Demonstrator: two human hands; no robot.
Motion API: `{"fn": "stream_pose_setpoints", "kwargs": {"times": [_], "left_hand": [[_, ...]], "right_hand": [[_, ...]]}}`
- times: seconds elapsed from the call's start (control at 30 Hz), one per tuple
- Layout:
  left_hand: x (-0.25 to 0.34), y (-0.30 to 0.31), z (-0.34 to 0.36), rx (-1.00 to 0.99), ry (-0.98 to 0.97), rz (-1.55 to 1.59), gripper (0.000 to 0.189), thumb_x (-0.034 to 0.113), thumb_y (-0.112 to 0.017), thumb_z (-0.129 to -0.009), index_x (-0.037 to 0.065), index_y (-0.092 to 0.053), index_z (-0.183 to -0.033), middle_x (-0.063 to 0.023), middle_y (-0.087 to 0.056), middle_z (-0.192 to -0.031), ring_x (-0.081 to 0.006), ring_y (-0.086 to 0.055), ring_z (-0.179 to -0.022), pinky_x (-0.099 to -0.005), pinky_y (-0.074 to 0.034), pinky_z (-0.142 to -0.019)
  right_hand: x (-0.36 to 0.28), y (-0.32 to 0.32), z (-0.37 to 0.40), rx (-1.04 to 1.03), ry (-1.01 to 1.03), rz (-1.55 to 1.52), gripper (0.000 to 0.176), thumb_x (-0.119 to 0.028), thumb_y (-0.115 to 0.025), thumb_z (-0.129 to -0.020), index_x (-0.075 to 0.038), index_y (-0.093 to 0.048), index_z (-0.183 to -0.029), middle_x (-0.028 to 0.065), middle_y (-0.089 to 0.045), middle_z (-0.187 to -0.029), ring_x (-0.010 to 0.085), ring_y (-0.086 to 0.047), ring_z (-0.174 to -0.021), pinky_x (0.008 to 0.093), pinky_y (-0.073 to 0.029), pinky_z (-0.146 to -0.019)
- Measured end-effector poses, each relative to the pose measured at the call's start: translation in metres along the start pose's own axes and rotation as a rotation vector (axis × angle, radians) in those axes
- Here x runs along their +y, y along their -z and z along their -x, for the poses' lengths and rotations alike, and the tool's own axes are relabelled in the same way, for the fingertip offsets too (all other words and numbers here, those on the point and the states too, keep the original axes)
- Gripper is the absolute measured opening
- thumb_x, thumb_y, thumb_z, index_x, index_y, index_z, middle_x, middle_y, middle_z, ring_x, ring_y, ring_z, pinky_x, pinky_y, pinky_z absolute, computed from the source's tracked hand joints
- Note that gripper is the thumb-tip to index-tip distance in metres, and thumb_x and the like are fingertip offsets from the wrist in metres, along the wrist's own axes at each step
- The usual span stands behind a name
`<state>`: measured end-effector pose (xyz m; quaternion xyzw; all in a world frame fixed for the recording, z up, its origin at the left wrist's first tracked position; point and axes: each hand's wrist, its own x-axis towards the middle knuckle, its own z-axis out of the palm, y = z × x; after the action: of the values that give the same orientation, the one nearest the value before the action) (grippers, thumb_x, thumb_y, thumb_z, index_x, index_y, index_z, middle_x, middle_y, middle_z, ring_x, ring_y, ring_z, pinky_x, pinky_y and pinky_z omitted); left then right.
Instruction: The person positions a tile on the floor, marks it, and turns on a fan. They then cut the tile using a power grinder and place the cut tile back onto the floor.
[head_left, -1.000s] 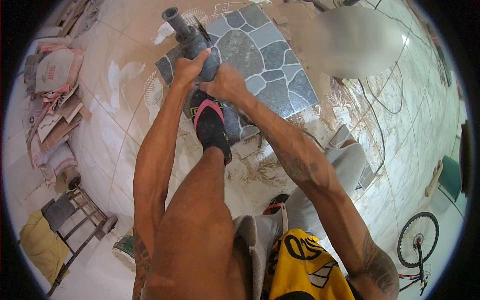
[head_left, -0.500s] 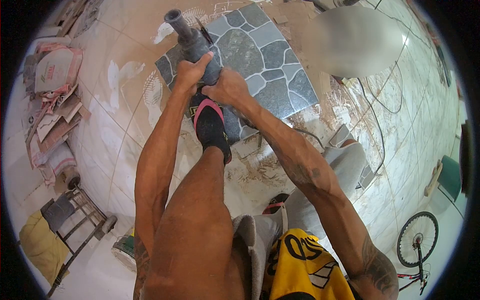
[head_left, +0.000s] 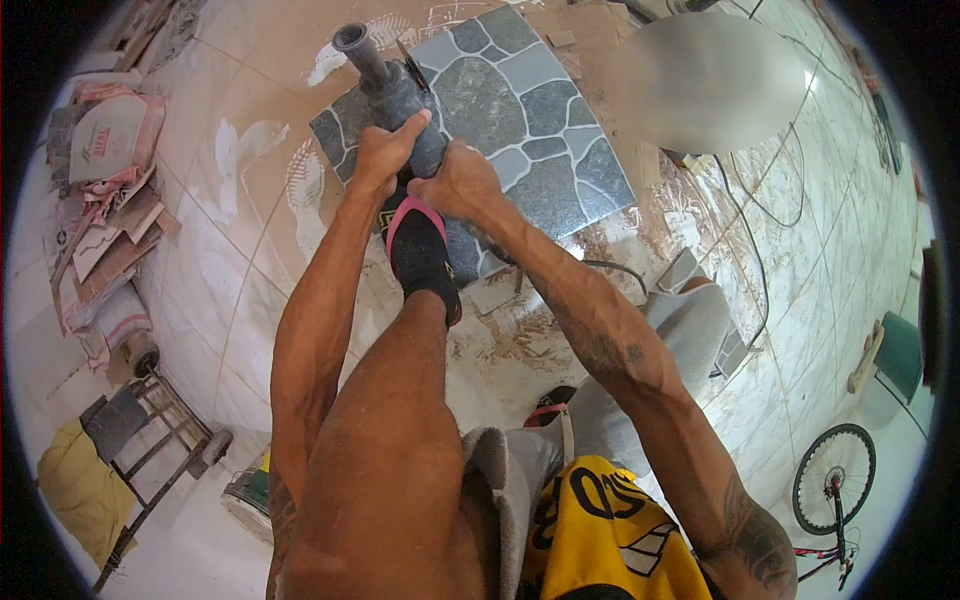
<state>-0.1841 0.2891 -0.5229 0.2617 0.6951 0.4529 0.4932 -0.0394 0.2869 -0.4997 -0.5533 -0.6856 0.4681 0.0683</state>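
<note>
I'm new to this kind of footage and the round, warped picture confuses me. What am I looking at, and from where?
The camera sits on a person's head and looks down, so you see their own arms and legs; the wide lens bends the edges. The left hand and right hand both grip a power tool, probably an angle grinder, over a stone-patterned tile lying on the floor. A foot in a pink-strapped sandal rests on the tile's near edge. Sacks lie to the left, a bicycle at lower right.
</note>
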Motion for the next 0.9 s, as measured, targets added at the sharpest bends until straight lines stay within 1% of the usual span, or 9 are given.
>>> {"fn": "stream_pose_setpoints", "kwargs": {"times": [0.1,0.17,0.37,0.47,0.57,0.7,0.9], "left_hand": [[0.000,0.000,0.002,-0.004,0.008,-0.026,0.033,0.026,-0.078,-0.083,-0.005,-0.069,-0.088,-0.0072,-0.067,-0.087,-0.0149,-0.063,-0.072,-0.0313,-0.051,-0.064],[0.001,0.001,0.002,-0.013,0.030,-0.056,0.033,0.027,-0.078,-0.083,-0.005,-0.069,-0.088,-0.0071,-0.067,-0.087,-0.0151,-0.063,-0.072,-0.0313,-0.051,-0.064],[0.006,-0.004,0.012,0.014,-0.008,-0.073,0.033,0.028,-0.078,-0.082,-0.004,-0.070,-0.086,-0.0067,-0.067,-0.084,-0.0143,-0.062,-0.069,-0.0316,-0.050,-0.063],[0.005,-0.003,0.012,-0.003,0.017,-0.038,0.033,0.029,-0.078,-0.082,-0.003,-0.070,-0.085,-0.0065,-0.067,-0.083,-0.0140,-0.062,-0.068,-0.0317,-0.050,-0.062],[0.004,-0.002,0.012,0.000,0.013,-0.047,0.033,0.028,-0.078,-0.083,-0.003,-0.070,-0.085,-0.0062,-0.067,-0.082,-0.0143,-0.063,-0.067,-0.0313,-0.050,-0.061],[0.003,-0.001,0.012,-0.018,0.056,-0.034,0.031,0.026,-0.078,-0.083,-0.003,-0.070,-0.086,-0.0059,-0.067,-0.083,-0.0140,-0.063,-0.068,-0.0303,-0.050,-0.061],[-0.001,-0.001,0.015,-0.040,0.051,-0.002,0.029,0.025,-0.078,-0.084,-0.003,-0.069,-0.087,-0.0059,-0.067,-0.085,-0.0133,-0.063,-0.070,-0.0295,-0.050,-0.061]], "right_hand": [[0.002,-0.002,0.001,0.015,-0.003,-0.012,0.057,-0.036,-0.077,-0.065,0.010,-0.062,-0.094,0.0290,-0.067,-0.093,0.0418,-0.068,-0.089,0.0460,-0.054,-0.079],[0.002,-0.003,0.002,0.013,-0.014,-0.008,0.057,-0.036,-0.076,-0.065,0.011,-0.061,-0.095,0.0291,-0.067,-0.093,0.0416,-0.068,-0.090,0.0457,-0.054,-0.079],[0.004,-0.005,0.004,0.012,-0.028,0.008,0.059,-0.036,-0.077,-0.065,0.010,-0.061,-0.098,0.0287,-0.067,-0.094,0.0413,-0.067,-0.092,0.0455,-0.054,-0.080],[0.003,-0.004,0.005,0.002,-0.047,0.003,0.059,-0.036,-0.078,-0.065,0.010,-0.061,-0.098,0.0280,-0.067,-0.095,0.0411,-0.067,-0.093,0.0454,-0.054,-0.081],[0.001,-0.002,0.008,0.004,-0.039,0.004,0.059,-0.036,-0.079,-0.065,0.010,-0.061,-0.098,0.0281,-0.067,-0.095,0.0413,-0.067,-0.093,0.0451,-0.054,-0.081],[0.001,0.002,0.012,-0.016,-0.037,-0.016,0.059,-0.035,-0.079,-0.065,0.011,-0.060,-0.097,0.0289,-0.067,-0.094,0.0419,-0.067,-0.093,0.0451,-0.054,-0.082],[0.003,-0.002,0.016,0.002,-0.032,-0.009,0.066,-0.038,-0.082,-0.065,0.012,-0.057,-0.101,0.0291,-0.067,-0.094,0.0421,-0.067,-0.092,0.0457,-0.053,-0.081]]}}
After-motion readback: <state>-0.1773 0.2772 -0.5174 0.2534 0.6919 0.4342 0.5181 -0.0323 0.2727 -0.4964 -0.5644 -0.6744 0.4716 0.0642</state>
